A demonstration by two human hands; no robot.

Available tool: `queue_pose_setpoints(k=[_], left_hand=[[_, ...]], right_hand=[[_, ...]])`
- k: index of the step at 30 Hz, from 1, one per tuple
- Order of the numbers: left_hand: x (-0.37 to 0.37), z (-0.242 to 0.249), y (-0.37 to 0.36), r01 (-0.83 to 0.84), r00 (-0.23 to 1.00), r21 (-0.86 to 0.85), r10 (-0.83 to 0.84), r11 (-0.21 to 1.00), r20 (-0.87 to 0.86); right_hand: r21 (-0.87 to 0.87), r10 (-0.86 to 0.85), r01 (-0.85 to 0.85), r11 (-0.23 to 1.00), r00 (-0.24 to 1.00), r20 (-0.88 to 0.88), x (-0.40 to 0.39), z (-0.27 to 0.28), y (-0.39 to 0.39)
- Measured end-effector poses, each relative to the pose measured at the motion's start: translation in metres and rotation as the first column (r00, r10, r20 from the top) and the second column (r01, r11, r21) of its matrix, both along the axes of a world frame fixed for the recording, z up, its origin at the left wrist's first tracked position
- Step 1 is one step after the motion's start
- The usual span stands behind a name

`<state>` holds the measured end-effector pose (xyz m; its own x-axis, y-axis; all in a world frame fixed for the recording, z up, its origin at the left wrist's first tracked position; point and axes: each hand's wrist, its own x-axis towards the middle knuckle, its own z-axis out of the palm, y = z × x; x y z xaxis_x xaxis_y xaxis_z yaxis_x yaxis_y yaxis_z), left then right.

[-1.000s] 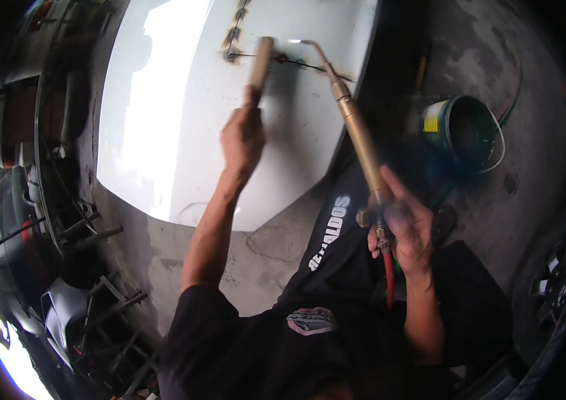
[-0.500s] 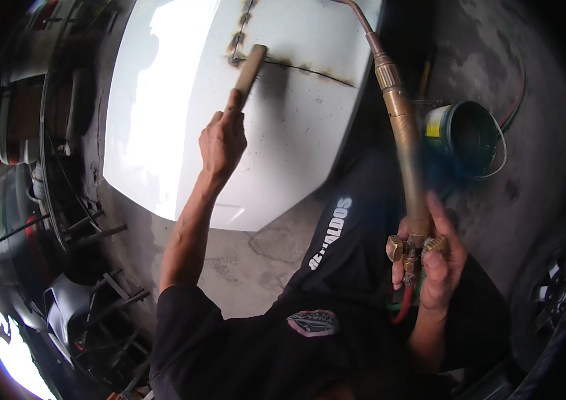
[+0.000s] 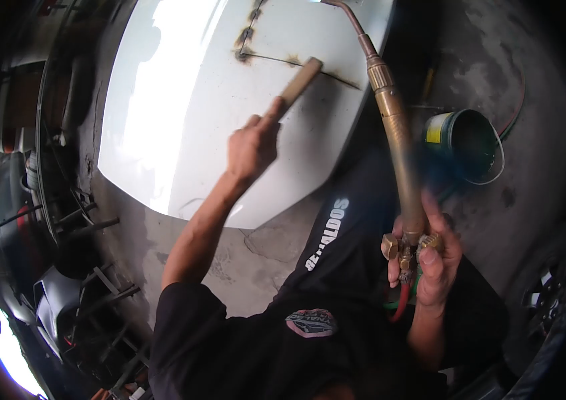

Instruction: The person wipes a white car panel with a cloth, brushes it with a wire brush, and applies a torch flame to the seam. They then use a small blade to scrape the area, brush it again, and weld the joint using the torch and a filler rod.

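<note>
My left hand (image 3: 254, 150) is closed round a flat, tan, wood-like bar (image 3: 302, 81), index finger stretched along it. The bar's far end is over the scorched seam (image 3: 273, 61) on a white car body panel, probably a hood (image 3: 276, 160); whether it touches cannot be told. Brown burn marks dot the seam, which turns a corner at the upper left. In my right hand (image 3: 440, 267) is a brass gas welding torch (image 3: 396, 140), gripped near its valve knobs. Its bent copper neck reaches over the panel, with a small bright glow at the tip by the top edge.
Red and green hoses (image 3: 400, 303) hang from the torch's base. To the right stands a dark green bucket (image 3: 453, 143) with a wire handle, and a car wheel (image 3: 543, 297) lies beyond. A metal rack (image 3: 106, 293) with car parts lines the left.
My left hand and the bar have moved right along the seam, away from its corner. The torch has shifted slightly left and its tip now shows a glow.
</note>
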<state>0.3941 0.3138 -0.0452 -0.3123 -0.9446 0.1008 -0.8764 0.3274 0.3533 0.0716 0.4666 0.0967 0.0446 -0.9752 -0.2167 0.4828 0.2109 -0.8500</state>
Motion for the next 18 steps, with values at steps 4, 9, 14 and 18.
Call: queue_pose_setpoints(k=[4,9,14,18], left_hand=[[-0.001,0.009,0.001,-0.156,0.987,-0.031,0.157,0.987,0.030],[-0.020,-0.001,0.006,0.019,0.999,0.024,-0.018,1.000,-0.032],[-0.020,0.000,0.011,-0.188,0.979,0.011,0.188,0.982,-0.077],[-0.036,0.002,0.008,-0.072,0.995,0.079,0.076,0.994,-0.059]], right_hand=[[-0.005,-0.023,0.023,1.000,0.999,-0.029,0.000,0.005,0.004],[0.037,-0.029,0.030,0.999,0.999,-0.020,-0.005,-0.003,0.006],[0.013,-0.037,0.037,0.999,0.998,-0.046,-0.009,-0.003,0.012],[0.021,-0.024,0.024,0.999,0.999,-0.025,-0.011,-0.005,0.006]])
